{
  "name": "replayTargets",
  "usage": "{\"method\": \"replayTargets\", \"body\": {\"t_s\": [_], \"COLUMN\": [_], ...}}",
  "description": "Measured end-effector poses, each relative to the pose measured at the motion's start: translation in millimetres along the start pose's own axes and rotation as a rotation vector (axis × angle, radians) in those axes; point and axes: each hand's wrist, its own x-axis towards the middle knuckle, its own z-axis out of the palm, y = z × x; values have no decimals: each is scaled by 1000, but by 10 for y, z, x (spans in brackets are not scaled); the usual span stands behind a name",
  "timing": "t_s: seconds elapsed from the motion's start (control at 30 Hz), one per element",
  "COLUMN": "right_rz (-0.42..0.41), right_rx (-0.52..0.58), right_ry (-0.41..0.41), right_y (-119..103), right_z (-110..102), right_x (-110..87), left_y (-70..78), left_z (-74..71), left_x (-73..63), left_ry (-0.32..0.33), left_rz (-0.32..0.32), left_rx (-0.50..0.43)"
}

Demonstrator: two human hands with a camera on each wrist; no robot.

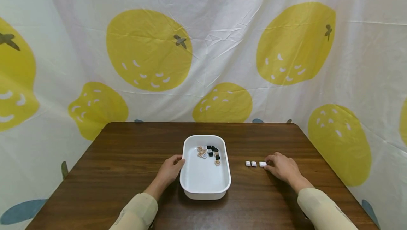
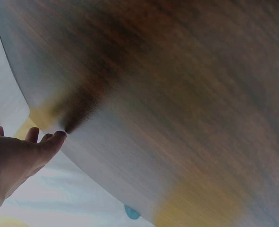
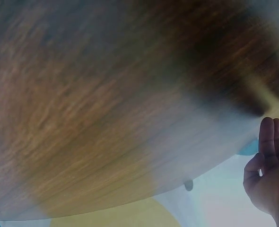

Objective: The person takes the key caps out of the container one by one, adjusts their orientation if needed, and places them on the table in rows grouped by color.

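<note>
Pinching the rightmost white keycap (image 1: 262, 164) with the right hand (image 1: 282, 167), right of the frame's centre, on the desk (image 1: 143, 145). Probably light, stiff, slightly slick; best taken by opposite side walls. Reaching in from lower right, with fingers arched downward. Gripping the white tray (image 1: 203, 180) at centre by its left rim with the left hand (image 1: 169, 170).

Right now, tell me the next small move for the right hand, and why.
Probably nudge the rightmost white keycap slightly left: the right hand is at it, and it sits farther from the middle white keycap than that one does from the leftmost white keycap.
</note>
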Motion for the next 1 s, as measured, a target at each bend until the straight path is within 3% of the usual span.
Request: {"method": "replayTargets", "body": {"t_s": [0.27,0.53,0.87,1.0], "right_rz": [58,-29,26,-13], "right_rx": [35,40,1,26], "right_ry": [-49,-45,-30,-36], "right_y": [-1,-36,-30,-17], "right_z": [-14,-18,-24,-14], "right_x": [4,-4,-11,-14], "left_y": [6,4,5,12], "left_z": [2,2,11,0], "left_x": [-3,3,5,-5], "left_ry": [-4,0,0,1], "left_rz": [-5,-14,-24,-18], "left_rx": [-3,6,-4,3]}}
